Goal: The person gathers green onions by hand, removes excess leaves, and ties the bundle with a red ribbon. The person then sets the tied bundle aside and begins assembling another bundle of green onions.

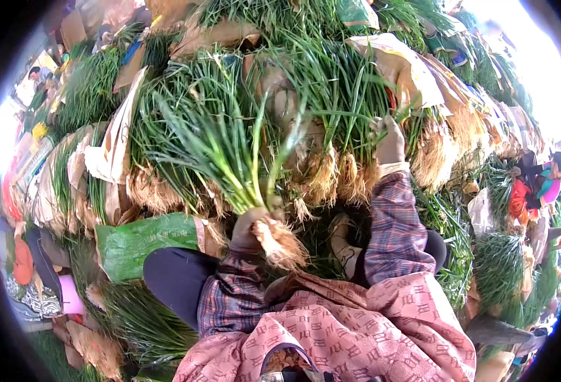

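Note:
My left hand (250,228) is wrapped round the lower stems of a bunch of green onions (234,169). The pale, stringy roots (279,245) stick out toward my lap, and the long leaves fan away up and to the left. Farther out on the right, my right hand (390,139) has its fingers curled at the edge of the piled green onions (344,83). Thin green leaves pass at those fingertips, but whether they are gripped is unclear. The pile's yellowish roots (322,178) hang toward me.
Brown paper wrappers (398,60) cover parts of the pile. A green printed sack (147,245) lies left of my knee, with more bundled green onions (143,321) below it. Loose leaves (452,235) lie right of my leg. Other people (538,184) are at the sides.

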The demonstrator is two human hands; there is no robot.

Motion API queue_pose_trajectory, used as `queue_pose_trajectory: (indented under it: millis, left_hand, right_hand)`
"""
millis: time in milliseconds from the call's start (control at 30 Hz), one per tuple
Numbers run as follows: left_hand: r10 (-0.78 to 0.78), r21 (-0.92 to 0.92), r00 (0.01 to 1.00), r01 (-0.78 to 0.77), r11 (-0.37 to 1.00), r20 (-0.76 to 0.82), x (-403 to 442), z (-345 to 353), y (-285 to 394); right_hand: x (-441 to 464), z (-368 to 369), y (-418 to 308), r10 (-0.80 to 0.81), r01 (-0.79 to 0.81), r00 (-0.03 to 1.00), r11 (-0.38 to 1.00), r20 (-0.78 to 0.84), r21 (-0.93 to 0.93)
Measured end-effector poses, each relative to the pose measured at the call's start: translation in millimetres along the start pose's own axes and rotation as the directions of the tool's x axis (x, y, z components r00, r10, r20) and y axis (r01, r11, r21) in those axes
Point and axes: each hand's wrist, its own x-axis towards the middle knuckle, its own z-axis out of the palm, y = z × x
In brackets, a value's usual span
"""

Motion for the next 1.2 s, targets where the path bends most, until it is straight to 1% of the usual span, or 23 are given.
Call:
queue_pose_trajectory:
  millis: [33,100,133,167,200,267,300,333,400,433,467,533,567,633,667,733,800,833,900,1000,1067,1133,1200]
  left_hand:
    - [-0.012,-0.236,0.969,0.072,0.969,0.246,13.4,-13.0,2.2]
    - [0.206,-0.468,0.907,-0.010,0.883,0.368,23.5,-23.8,4.2]
    - [0.192,-0.541,0.945,-0.018,0.841,0.266,13.1,-0.8,9.3]
    - [0.152,-0.454,0.948,-0.008,0.891,0.281,16.2,-7.2,8.2]
    - [0.112,-0.362,0.950,0.002,0.932,0.291,19.0,-14.1,8.2]
    - [-0.016,-0.197,0.954,0.079,0.977,0.299,23.3,-24.0,-2.8]
    - [-0.036,-0.206,0.972,0.085,0.975,0.233,20.4,-21.3,-7.8]
    - [-0.054,-0.215,0.985,0.090,0.972,0.166,17.1,-18.8,-13.0]
    - [-0.071,-0.214,0.980,0.111,0.971,0.184,19.9,-24.1,-15.3]
    - [-0.069,-0.218,0.980,0.110,0.970,0.186,22.0,-24.8,-15.6]
    - [-0.073,-0.225,0.980,0.114,0.968,0.184,22.4,-25.6,-17.3]
    - [-0.089,-0.173,0.990,0.107,0.979,0.108,21.1,-23.2,-16.8]
    - [-0.083,-0.141,0.993,0.094,0.986,0.081,22.6,-24.6,-19.8]
    - [-0.037,-0.033,0.997,0.039,0.999,0.070,25.0,-22.1,-19.4]
    - [-0.041,-0.127,0.997,0.049,0.991,0.064,24.5,-19.2,-21.9]
    - [-0.053,-0.120,0.998,0.056,0.991,0.028,25.4,-27.3,-24.3]
    - [-0.106,0.030,0.991,0.109,0.994,-0.087,22.9,-34.5,-23.0]
    - [-0.149,0.039,0.976,0.157,0.987,-0.161,22.6,-34.7,-25.1]
    - [-0.219,0.047,0.959,0.230,0.972,-0.178,26.3,-53.2,-36.4]
    - [-0.235,0.070,0.967,0.242,0.968,-0.099,25.5,-61.0,-41.7]
    - [-0.176,0.026,0.982,0.179,0.984,-0.070,23.2,-51.6,-44.3]
    - [-0.230,0.011,0.957,0.235,0.972,-0.179,16.1,-30.0,-34.4]
    - [-0.250,0.111,0.958,0.265,0.958,-0.138,18.2,-56.7,-33.0]
  right_hand:
    - [9.7,-13.2,0.8,-0.004,0.001,0.999,0.997,-0.052,-0.071]
    - [11.4,-25.1,-1.1,0.052,-0.065,0.996,0.980,-0.075,-0.189]
    - [3.3,-20.5,-6.6,0.168,-0.182,0.983,0.914,-0.071,-0.363]
    - [0.4,-10.5,8.7,0.216,-0.224,0.974,0.909,-0.061,-0.352]
    - [1.3,-6.3,40.8,0.039,0.055,0.989,0.798,0.142,-0.600]
    - [-31.9,49.7,43.6,0.332,-0.078,0.943,0.206,-0.005,-0.975]
    - [-28.8,53.5,56.4,0.566,-0.107,0.823,0.086,-0.040,-0.990]
    - [-34.3,54.6,68.4,0.451,0.061,0.893,-0.081,0.018,-0.995]
    - [-40.6,47.6,75.9,0.280,0.120,0.951,0.048,0.129,-0.992]
    - [-36.2,43.1,72.4,0.454,-0.063,0.882,0.380,0.127,-0.923]
    - [-36.9,35.9,71.2,0.427,-0.181,0.894,0.617,0.133,-0.766]
    - [-42.4,38.6,43.3,0.337,-0.209,0.895,0.896,0.293,-0.392]
    - [-44.7,42.5,30.5,0.440,-0.379,0.846,0.893,0.301,-0.242]
    - [-25.6,21.1,51.5,0.428,-0.359,0.884,0.878,0.187,-0.315]
    - [-19.7,13.4,54.6,0.404,-0.339,0.907,0.870,0.122,-0.358]
    - [-33.4,16.3,42.0,0.132,-0.147,0.974,0.987,-0.184,-0.067]
    - [-44.6,8.8,37.1,-0.008,-0.009,0.978,0.997,-0.210,-0.077]
    - [-47.1,7.9,40.6,-0.006,-0.041,0.993,0.921,-0.118,-0.387]
    - [-55.6,19.7,50.6,0.081,-0.005,0.996,0.509,0.043,-0.861]
    - [-71.0,61.1,60.1,0.321,-0.050,0.946,0.036,-0.036,-0.998]
    - [-66.7,64.2,76.1,0.170,0.060,0.984,-0.075,0.046,-0.995]
    - [-53.7,55.1,85.7,0.140,0.071,0.986,0.137,0.091,-0.988]
    - [-44.1,44.9,83.2,0.272,-0.043,0.955,0.527,0.121,-0.849]
